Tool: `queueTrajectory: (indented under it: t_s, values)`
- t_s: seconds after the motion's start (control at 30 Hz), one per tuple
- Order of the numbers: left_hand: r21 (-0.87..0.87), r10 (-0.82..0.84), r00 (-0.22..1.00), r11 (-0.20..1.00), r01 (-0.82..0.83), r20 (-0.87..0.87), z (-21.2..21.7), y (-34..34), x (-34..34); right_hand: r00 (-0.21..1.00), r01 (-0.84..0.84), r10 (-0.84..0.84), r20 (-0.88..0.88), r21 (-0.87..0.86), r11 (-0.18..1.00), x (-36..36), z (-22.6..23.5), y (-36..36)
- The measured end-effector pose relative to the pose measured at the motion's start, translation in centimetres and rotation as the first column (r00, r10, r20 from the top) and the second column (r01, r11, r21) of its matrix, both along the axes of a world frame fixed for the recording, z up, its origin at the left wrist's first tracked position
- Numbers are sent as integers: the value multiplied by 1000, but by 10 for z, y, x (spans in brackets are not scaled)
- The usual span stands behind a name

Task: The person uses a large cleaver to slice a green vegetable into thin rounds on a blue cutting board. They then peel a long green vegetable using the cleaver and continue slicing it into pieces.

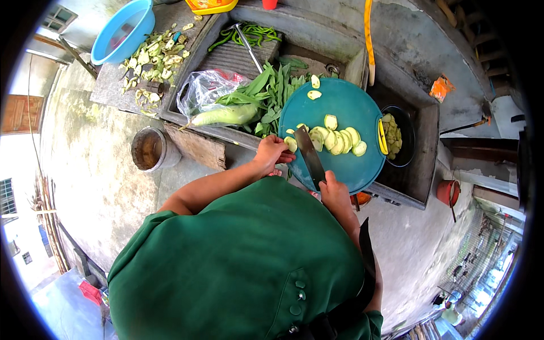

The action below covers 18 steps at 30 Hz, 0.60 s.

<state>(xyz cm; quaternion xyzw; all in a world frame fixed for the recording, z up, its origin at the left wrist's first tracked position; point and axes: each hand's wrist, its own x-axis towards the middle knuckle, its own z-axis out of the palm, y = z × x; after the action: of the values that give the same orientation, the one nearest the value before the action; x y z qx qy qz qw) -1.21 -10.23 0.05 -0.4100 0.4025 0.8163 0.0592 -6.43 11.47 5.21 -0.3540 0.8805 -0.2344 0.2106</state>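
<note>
A knife (309, 154) is gripped by its handle in the closed right hand (334, 192), blade laid across a teal board (351, 102). A pale green piece (291, 144) at the board's near-left edge is pinned under the left hand's (270, 153) curled fingers. It is judged firm but wet and slippery, best held from above, fingertips tucked back. Slices (337, 139) are piled beside the blade.

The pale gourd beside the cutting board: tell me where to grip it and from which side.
Grip the gourd round its thick middle, coming from above on the near side. It lies flat and long, stem end left; the leafy greens crowd its right end and the plastic bag sits behind it.
</note>
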Motion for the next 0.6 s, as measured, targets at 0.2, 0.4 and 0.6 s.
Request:
queueTrajectory:
  t_s: [0.2, 0.4, 0.6]
  values:
    - [14, -7, 1000, 1000, 7, -4, 0, -1, 0, 999, -32, 33, -19, 59, 998, 1, 2, -2]
    - [-25, -33, 999, 999, 34, 15, 2, 0, -2, 999, -39, 39, 7, 151, 988, 0, 6, -6]
    - [-73, -58, 998, 995, 61, 40, 2, -1, -6, 999, -33, 30, 15, 162, 986, -1, 10, -7]
